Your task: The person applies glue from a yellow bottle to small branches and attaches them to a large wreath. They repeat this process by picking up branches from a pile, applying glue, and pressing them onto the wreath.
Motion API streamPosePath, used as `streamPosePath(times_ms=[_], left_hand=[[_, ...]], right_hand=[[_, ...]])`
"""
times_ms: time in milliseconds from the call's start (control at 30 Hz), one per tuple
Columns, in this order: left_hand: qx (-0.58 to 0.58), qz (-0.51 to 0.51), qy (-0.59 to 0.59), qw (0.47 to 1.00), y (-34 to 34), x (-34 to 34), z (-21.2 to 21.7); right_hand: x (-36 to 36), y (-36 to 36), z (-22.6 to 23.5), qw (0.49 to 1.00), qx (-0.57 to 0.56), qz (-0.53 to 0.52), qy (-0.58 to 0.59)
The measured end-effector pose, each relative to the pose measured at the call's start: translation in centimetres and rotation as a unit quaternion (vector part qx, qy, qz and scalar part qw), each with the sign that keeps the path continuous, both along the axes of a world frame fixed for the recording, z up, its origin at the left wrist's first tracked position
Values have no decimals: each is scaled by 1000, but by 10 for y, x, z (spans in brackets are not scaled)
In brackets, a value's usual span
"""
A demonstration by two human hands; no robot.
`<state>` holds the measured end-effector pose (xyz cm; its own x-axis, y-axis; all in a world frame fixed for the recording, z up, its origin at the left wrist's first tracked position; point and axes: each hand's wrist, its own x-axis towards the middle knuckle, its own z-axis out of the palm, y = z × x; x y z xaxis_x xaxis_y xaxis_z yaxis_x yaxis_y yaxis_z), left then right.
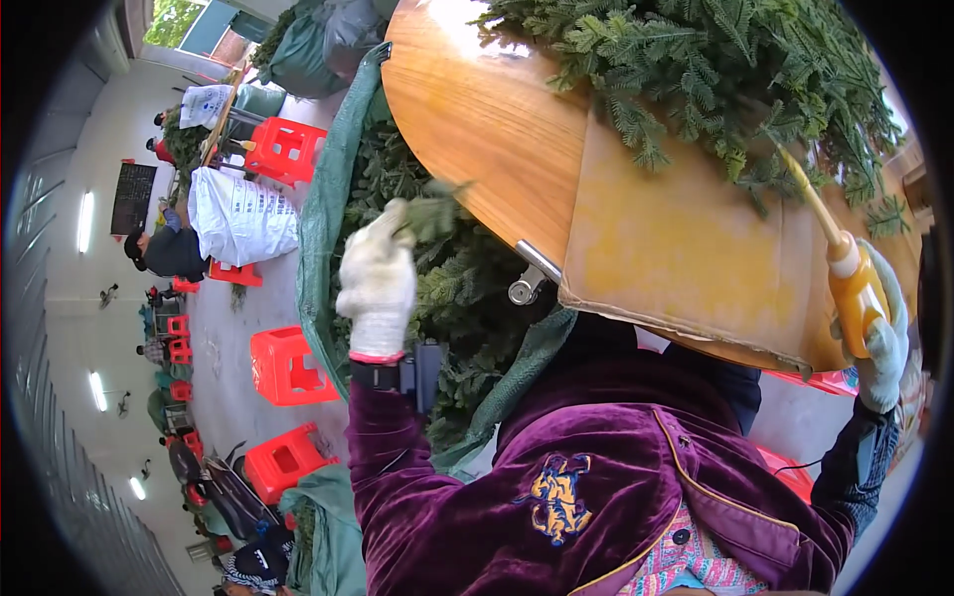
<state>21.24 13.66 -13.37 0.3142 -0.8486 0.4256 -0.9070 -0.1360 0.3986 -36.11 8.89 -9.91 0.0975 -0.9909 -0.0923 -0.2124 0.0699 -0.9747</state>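
My left hand (380, 278), in a white knit glove, is closed on a small fir sprig (434, 214) that is blurred by motion. It hovers over a green woven sack (328, 214) packed with fir branches (452, 288), left of the table. At the table's right side my right hand (882, 343), in a pale glove, is wrapped around a yellow bottle (857, 293) with a long tapered nozzle. The nozzle points up and left toward a heap of fir branches (715, 74) on the tabletop. Parts of the right fingers are hidden behind the bottle.
A stained cardboard sheet (686, 233) lies on the round wooden table (477, 109). A metal clip (532, 273) grips the table edge by the sack. Red stools (288, 366), a white sack (241, 214) and several people (171, 248) are to the left.
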Motion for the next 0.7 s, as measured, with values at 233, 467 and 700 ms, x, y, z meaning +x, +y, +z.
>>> streamPosePath(times_ms=[233,467,700], left_hand=[[481,105,-302,816,97,101,-182],[387,214,-47,896,31,20,3],[71,-7,140,988,-57,-85,76]], right_hand=[[20,-9,7,990,91,35,-97],[20,3,0,981,55,-52,-180],[17,-3,3,983,87,-27,-162]])
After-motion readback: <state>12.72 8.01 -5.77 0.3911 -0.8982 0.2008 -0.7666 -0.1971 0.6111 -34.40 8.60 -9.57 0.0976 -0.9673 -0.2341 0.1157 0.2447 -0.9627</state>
